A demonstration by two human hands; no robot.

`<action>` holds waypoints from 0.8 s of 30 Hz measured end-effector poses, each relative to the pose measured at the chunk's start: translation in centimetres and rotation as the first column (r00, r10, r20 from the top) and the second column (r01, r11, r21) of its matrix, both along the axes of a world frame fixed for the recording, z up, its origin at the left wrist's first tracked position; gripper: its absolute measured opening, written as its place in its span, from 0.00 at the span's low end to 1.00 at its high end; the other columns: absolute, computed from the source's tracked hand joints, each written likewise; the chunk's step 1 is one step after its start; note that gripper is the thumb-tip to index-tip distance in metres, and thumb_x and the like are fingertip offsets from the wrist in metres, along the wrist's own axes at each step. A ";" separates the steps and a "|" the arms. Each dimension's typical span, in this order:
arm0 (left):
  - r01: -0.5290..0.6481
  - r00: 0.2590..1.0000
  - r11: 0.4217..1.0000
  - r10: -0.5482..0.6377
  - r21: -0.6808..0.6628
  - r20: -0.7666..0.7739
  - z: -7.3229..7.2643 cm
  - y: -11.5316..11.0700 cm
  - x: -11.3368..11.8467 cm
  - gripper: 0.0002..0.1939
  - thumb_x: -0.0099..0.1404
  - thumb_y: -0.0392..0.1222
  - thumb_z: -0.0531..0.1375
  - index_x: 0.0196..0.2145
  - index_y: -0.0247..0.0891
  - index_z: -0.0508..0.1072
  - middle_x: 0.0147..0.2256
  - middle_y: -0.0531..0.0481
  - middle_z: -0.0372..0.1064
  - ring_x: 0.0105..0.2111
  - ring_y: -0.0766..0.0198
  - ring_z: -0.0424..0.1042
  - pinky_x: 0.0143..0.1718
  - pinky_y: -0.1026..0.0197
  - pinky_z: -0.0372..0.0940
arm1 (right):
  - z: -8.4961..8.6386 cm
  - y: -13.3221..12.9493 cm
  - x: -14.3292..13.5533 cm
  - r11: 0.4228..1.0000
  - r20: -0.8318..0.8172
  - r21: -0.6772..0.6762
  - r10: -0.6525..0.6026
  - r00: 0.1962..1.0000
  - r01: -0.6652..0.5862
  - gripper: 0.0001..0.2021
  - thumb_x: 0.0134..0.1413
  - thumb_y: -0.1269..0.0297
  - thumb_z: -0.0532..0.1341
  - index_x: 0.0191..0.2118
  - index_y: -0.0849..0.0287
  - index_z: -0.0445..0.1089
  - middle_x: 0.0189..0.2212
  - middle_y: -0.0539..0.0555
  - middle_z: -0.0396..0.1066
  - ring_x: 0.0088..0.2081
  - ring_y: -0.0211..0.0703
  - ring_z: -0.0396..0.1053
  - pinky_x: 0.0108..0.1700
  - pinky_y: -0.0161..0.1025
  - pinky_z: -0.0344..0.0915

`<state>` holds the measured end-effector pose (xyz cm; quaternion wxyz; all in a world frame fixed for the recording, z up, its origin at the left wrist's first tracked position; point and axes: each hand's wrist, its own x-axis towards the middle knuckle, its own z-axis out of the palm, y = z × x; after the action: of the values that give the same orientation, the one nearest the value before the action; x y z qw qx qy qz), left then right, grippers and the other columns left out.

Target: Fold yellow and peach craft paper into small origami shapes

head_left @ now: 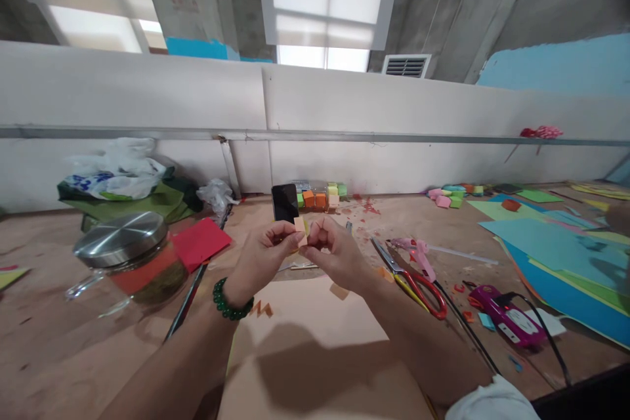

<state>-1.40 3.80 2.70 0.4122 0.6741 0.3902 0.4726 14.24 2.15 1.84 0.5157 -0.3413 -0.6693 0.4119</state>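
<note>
Both hands meet over the far edge of a large peach paper sheet (315, 341). Pinched between the fingers of my left hand (268, 249) is a small peach paper piece (301, 231). My right hand (335, 246) is closed at the same piece's right side, thumb and fingers together on it. A zigzag-folded orange strip (260, 308) lies on the sheet by my left wrist. Just behind the hands a black phone (285, 202) leans upright, and small orange paper cubes (315, 199) stand in a row with green and yellow ones.
On the left are a glass jar (142, 262), red paper (201, 244) and plastic bags (115, 174). To the right lie scissors (411, 279), a pink glue gun (418, 256), a magenta device (509, 316) with a cable, and coloured paper sheets (556, 243). A white partition (394, 105) stands behind.
</note>
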 end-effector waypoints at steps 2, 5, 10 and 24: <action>0.010 0.999 0.999 -0.009 -0.040 0.034 -0.1 0.1 0.1 0.15 0.52 0.51 0.64 0.23 0.35 0.72 0.20 0.55 0.61 0.23 0.68 0.58 0.25 0.65 0.55 | -0.2 0.0 -0.1 0.997 0.009 0.065 -0.043 0.999 0.043 0.10 0.45 0.66 0.61 0.27 0.55 0.55 0.20 0.42 0.56 0.22 0.32 0.55 0.25 0.32 0.52; 0.080 0.995 0.991 -0.072 -0.111 0.074 0.0 0.2 0.1 0.15 0.51 0.51 0.65 0.27 0.35 0.74 0.24 0.53 0.66 0.25 0.67 0.62 0.27 0.65 0.59 | -0.3 0.0 -0.2 0.996 -0.004 0.070 -0.056 0.998 0.056 0.11 0.46 0.64 0.61 0.27 0.55 0.54 0.20 0.42 0.58 0.22 0.33 0.57 0.25 0.32 0.53; 0.148 0.989 0.983 -0.146 -0.113 0.020 0.3 0.3 -0.2 0.16 0.51 0.53 0.65 0.24 0.36 0.75 0.22 0.53 0.67 0.25 0.67 0.62 0.27 0.65 0.58 | 0.0 0.0 0.2 0.997 -0.001 0.053 -0.047 0.999 0.047 0.16 0.46 0.59 0.64 0.26 0.55 0.53 0.19 0.42 0.58 0.21 0.33 0.57 0.24 0.32 0.53; 0.192 0.975 0.973 -0.203 -0.125 -0.089 0.3 -0.3 0.0 0.17 0.53 0.55 0.63 0.24 0.36 0.76 0.21 0.52 0.66 0.23 0.67 0.63 0.25 0.65 0.61 | 1.3 0.2 1.9 0.998 0.114 0.059 -0.008 0.993 0.001 0.10 0.49 0.58 0.64 0.26 0.59 0.68 0.23 0.49 0.68 0.26 0.36 0.64 0.28 0.35 0.61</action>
<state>-1.43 3.46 2.97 0.4754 0.7076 0.3681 0.3712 16.15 2.37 3.19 0.4875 -0.3504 -0.7087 0.3705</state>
